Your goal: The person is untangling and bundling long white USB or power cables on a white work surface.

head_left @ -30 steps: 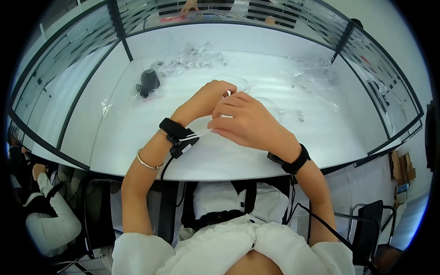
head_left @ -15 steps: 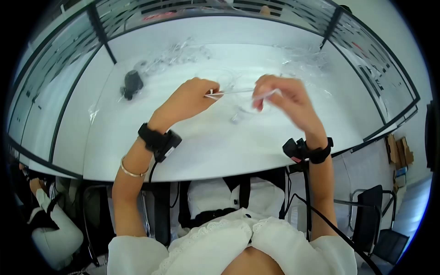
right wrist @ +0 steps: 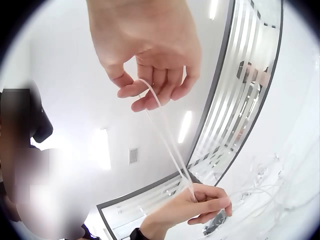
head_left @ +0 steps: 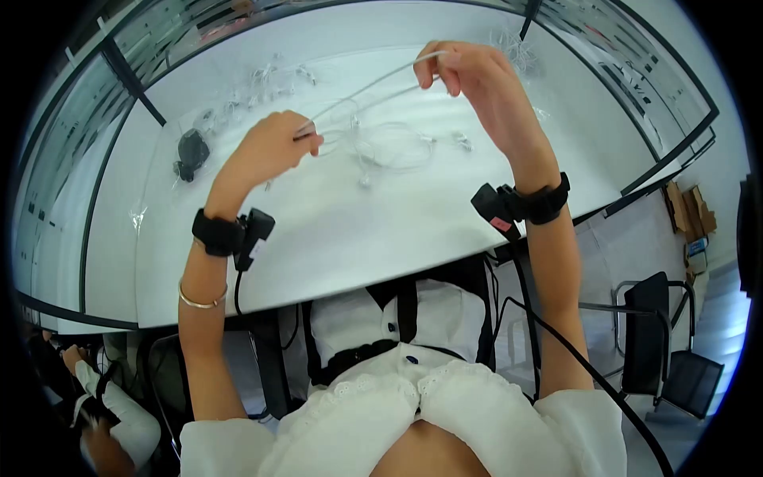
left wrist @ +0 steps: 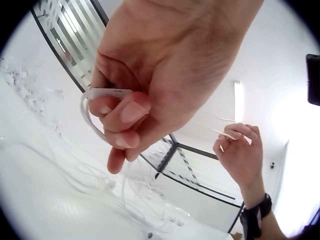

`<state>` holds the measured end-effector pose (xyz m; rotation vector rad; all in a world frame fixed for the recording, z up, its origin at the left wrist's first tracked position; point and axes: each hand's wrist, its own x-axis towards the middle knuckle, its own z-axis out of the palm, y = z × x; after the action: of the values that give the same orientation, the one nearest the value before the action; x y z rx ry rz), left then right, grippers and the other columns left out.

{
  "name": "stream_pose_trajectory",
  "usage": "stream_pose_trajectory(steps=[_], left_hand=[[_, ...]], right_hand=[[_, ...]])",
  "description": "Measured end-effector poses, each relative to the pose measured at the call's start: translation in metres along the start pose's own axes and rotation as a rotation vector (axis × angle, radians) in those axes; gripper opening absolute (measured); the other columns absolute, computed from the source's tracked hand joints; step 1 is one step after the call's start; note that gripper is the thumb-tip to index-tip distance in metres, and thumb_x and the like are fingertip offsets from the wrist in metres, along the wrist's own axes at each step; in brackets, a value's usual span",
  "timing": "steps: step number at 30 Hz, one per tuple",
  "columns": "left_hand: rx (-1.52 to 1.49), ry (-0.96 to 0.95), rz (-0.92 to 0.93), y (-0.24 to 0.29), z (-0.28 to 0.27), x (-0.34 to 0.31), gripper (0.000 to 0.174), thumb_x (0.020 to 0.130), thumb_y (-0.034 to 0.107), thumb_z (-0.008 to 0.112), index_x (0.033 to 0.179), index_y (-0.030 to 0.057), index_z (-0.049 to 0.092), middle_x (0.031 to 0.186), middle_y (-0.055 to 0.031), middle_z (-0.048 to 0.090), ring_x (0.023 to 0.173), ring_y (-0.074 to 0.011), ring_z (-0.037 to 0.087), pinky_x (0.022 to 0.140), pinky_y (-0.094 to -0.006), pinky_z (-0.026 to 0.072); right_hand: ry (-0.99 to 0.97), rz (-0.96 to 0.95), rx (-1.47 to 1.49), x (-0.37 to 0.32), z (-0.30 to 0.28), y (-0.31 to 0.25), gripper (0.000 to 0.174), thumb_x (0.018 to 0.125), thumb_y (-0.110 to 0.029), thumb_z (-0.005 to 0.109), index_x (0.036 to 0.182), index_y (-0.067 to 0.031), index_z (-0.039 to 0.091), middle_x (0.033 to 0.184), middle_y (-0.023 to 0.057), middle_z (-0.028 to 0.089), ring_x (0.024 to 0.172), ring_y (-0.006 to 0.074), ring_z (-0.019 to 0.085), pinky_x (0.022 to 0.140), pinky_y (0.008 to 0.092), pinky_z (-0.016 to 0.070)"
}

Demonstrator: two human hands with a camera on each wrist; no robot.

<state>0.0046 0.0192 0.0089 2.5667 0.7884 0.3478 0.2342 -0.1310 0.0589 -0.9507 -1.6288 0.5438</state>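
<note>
A thin white cable (right wrist: 169,136) stretches as a double strand between the two hands. My left hand (head_left: 270,151) grips one part of it in curled fingers; a flat white piece (left wrist: 106,93) shows between those fingers in the left wrist view. Higher and to the right, my right hand (head_left: 486,86) holds the far loop, which runs over its thumb and fingertips in the right wrist view. Below the strands, more white cable with clear-wrapped ends (head_left: 462,142) lies loosely coiled on the white table (head_left: 334,246).
A black object (head_left: 191,151) in clear plastic lies at the left back. Clear bags with white cables (head_left: 278,77) are along the back, with more cables (head_left: 518,54) at the back right. Framed partitions enclose the table. A chair (head_left: 645,334) stands at right; another person (head_left: 123,405) sits at left.
The hands were close together over the table. Since then the right hand has moved up and right, the left hand to the left, and the double strand has lengthened between them.
</note>
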Motion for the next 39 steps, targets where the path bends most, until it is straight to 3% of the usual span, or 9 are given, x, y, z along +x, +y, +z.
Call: stream_pose_trajectory(steps=[6,15,18,22,25,31,34,36,39], left_hand=[[0.009,-0.009,0.01,-0.009,-0.007,0.002,0.023,0.086,0.019,0.058,0.076,-0.0021,0.06,0.064,-0.0072,0.054,0.058,-0.012,0.044,0.056,-0.0285,0.0372],[0.044,0.033,0.2,0.001,-0.002,0.001,0.02,0.088,0.018,0.059,0.088,-0.0012,0.054,0.068,-0.0095,0.05,0.062,-0.018,0.044,0.06,-0.0296,0.0374],[0.059,-0.02,0.039,0.019,-0.009,-0.006,0.02,0.089,0.019,0.059,0.089,0.0011,0.05,0.067,-0.0087,0.048,0.061,-0.0167,0.042,0.059,-0.0298,0.0366],[-0.262,-0.126,0.036,0.019,-0.011,-0.016,0.02,0.09,0.02,0.06,0.085,0.0052,0.048,0.065,0.005,0.038,0.061,-0.0051,0.031,0.056,-0.0218,0.0259],[-0.426,-0.024,0.072,0.018,-0.013,-0.012,0.015,0.091,0.021,0.057,0.087,0.0086,0.051,0.064,0.0079,0.035,0.06,-0.0021,0.029,0.054,-0.0201,0.0225],[-0.428,0.235,0.237,0.045,-0.041,0.025,0.012,0.093,0.024,0.052,0.094,0.0113,0.052,0.06,0.0081,0.035,0.055,-0.0012,0.028,0.051,-0.0193,0.0191],[-0.45,0.249,0.338,0.087,-0.072,0.048,0.018,0.095,0.025,0.049,0.088,0.0087,0.048,0.058,0.0057,0.036,0.05,-0.0032,0.028,0.048,-0.0198,0.0209],[-0.593,0.201,0.382,0.116,-0.096,0.065,0.023,0.095,0.029,0.051,0.086,0.0088,0.045,0.058,0.0036,0.04,0.047,-0.0047,0.033,0.044,-0.0185,0.0234],[-0.411,0.411,0.389,0.151,-0.099,0.059,0.023,0.094,0.028,0.054,0.083,0.0077,0.048,0.061,0.0021,0.045,0.049,-0.005,0.034,0.046,-0.0193,0.0262]], right_hand=[[0.116,0.144,0.07,-0.017,0.002,0.006,0.034,0.086,-0.026,0.049,0.059,-0.0055,0.044,0.077,0.0076,0.06,0.082,0.016,0.052,0.091,0.0308,0.0365],[0.24,0.358,0.032,-0.054,-0.021,0.033,0.033,0.083,-0.025,0.046,0.056,-0.0086,0.037,0.074,0.0054,0.059,0.071,0.0124,0.046,0.072,0.0269,0.0375],[0.225,0.426,-0.102,-0.056,-0.027,0.048,0.031,0.08,-0.028,0.047,0.057,-0.0094,0.039,0.07,0.0034,0.059,0.067,0.0113,0.043,0.066,0.0257,0.0351],[0.172,0.591,-0.003,-0.061,-0.031,0.06,0.031,0.08,-0.03,0.047,0.058,-0.0111,0.038,0.072,0.0029,0.059,0.073,0.0102,0.047,0.066,0.0243,0.0356],[0.212,0.605,0.099,-0.057,-0.035,0.064,0.033,0.081,-0.033,0.047,0.058,-0.0128,0.036,0.073,0.0028,0.059,0.076,0.0103,0.05,0.068,0.023,0.0365],[0.282,0.474,0.241,-0.041,-0.044,0.062,0.03,0.085,-0.032,0.048,0.062,-0.0134,0.041,0.072,0.0004,0.055,0.075,0.0101,0.05,0.066,0.0233,0.0364],[0.341,0.281,0.305,-0.022,-0.057,0.045,0.027,0.088,-0.025,0.05,0.066,-0.0105,0.045,0.073,-0.0004,0.051,0.068,0.0087,0.046,0.063,0.0234,0.0358],[0.358,0.007,0.368,-0.008,-0.078,0.037,0.026,0.09,-0.024,0.053,0.069,-0.0075,0.05,0.073,0.0004,0.047,0.068,0.01,0.044,0.067,0.0246,0.0371],[0.317,-0.178,0.489,0.018,-0.138,0.041,0.024,0.094,-0.027,0.049,0.085,-0.0066,0.056,0.088,0.0034,0.058,0.082,0.0119,0.052,0.074,0.0265,0.0415]])
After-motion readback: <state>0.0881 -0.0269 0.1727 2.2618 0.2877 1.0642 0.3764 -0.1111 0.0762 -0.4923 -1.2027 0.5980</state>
